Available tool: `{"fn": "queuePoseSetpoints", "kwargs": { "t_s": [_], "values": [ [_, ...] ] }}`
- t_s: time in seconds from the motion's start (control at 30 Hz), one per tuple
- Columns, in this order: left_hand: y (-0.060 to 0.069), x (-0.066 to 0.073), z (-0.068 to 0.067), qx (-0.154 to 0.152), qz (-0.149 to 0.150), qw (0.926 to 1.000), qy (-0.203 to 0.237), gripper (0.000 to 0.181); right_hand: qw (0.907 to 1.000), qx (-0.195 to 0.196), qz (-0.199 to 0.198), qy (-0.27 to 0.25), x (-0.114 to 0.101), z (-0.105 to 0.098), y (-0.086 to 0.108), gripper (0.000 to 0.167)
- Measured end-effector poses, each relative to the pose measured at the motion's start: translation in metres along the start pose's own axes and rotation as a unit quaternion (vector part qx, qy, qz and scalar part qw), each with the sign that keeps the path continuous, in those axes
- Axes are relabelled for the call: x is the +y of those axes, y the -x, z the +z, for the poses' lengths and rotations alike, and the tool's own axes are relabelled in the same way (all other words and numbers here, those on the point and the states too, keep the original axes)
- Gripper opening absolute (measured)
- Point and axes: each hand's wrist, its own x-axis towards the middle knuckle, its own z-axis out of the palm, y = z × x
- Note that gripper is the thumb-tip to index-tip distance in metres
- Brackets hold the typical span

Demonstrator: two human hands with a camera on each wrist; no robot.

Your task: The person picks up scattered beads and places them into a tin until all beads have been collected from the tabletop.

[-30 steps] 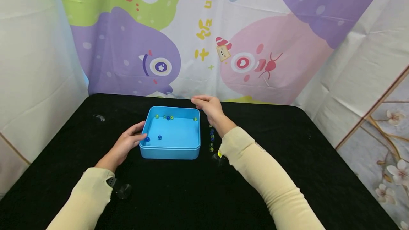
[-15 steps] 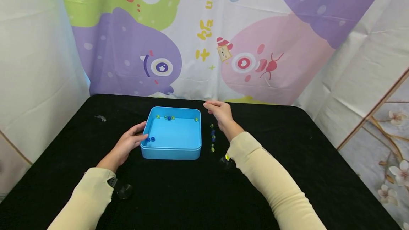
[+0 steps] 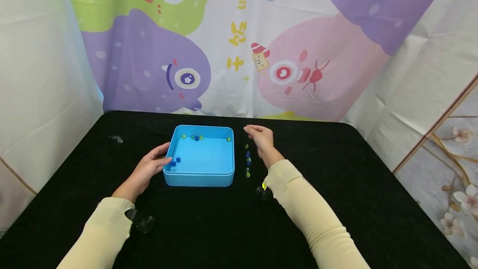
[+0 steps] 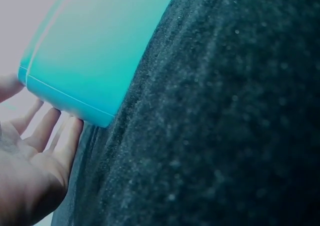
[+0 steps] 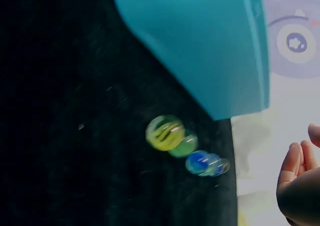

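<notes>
A light blue square box (image 3: 201, 179) stands on the black cloth in the head view. My left hand (image 3: 147, 168) holds its left side, thumb at the rim and fingers along the outer wall; the left wrist view shows those fingers (image 4: 67, 141) against the wall. Inside lie two blue marbles (image 3: 178, 160) near the thumb and several more marbles (image 3: 196, 138) by the far wall. Right of the box runs a row of blue and yellow-green marbles (image 5: 165, 132). Beyond its far end hovers my right hand (image 3: 262, 140), thumb and fingers slightly apart, no marble visible between them.
A black cloth (image 3: 209, 227) covers the table. Far left lies a small clear scrap (image 3: 117, 139). Dark wrist-worn devices show near the left cuff (image 3: 145, 223) and right cuff (image 3: 263, 193). A cartoon curtain (image 3: 231, 90) hangs behind the table.
My right hand has drawn back rightward and toward me from beside the box. One blue marble in the box has rolled left to the other blue one. My left hand has stayed put.
</notes>
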Motion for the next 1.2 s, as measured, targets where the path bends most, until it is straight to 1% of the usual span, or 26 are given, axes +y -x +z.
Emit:
{"fn": "queuePoseSetpoints", "kwargs": {
  "t_s": [0.17,0.27,0.47,0.6,0.73,0.8,0.93,1.1,1.2],
  "values": [
    [0.003,-0.004,-0.001,-0.003,0.001,1.0000,-0.001,0.061,0.9997,0.014,0.021,0.008,0.019,0.000,-0.006,0.023],
    [0.003,-0.005,-0.001,-0.005,0.006,1.0000,0.002,0.061,0.9994,0.022,0.021,0.014,0.027,0.001,-0.009,0.024],
    [0.002,-0.005,-0.001,-0.004,0.005,1.0000,0.003,0.061,0.9991,0.021,0.020,0.030,0.037,0.001,-0.013,0.026],
    [-0.001,-0.005,-0.001,-0.007,0.012,0.9999,0.006,0.061,0.9972,0.018,0.029,0.067,0.039,-0.002,-0.016,0.027],
    [-0.001,-0.004,-0.001,-0.005,0.009,0.9999,0.010,0.061,0.9920,-0.003,0.049,0.117,0.040,-0.004,-0.017,0.027],
    [-0.001,-0.004,-0.002,-0.003,0.005,0.9999,0.011,0.061,0.9888,-0.013,0.052,0.139,0.040,-0.004,-0.018,0.026],
    [0.000,-0.004,-0.002,-0.002,0.008,0.9999,0.008,0.060,0.9825,-0.026,0.046,0.178,0.037,-0.004,-0.018,0.024],
    [0.001,-0.002,-0.001,-0.001,0.013,0.9999,0.005,0.060,0.9715,-0.042,0.034,0.231,0.032,-0.004,-0.017,0.021],
    [0.000,-0.001,-0.001,-0.001,0.014,0.9999,0.003,0.060,0.9667,-0.051,0.031,0.249,0.031,-0.005,-0.016,0.017]
  ]
}}
